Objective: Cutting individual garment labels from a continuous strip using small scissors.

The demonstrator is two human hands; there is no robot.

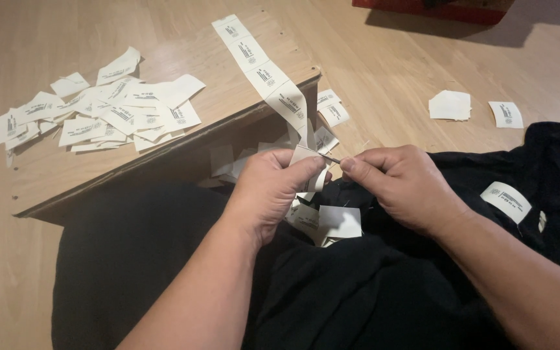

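While the left hand [270,188] pinches a papery label strip [264,71], right hand [400,185] fingers grip something thin, hard to make out, over black cloth [358,291].

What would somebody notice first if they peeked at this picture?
Probably the two hands in the middle: the left hand pinches the end of a long strip of cream labels, and the right hand holds a thin needle against it. Next, the pile of cut labels on the wooden board at upper left, and black cloth across the lap.
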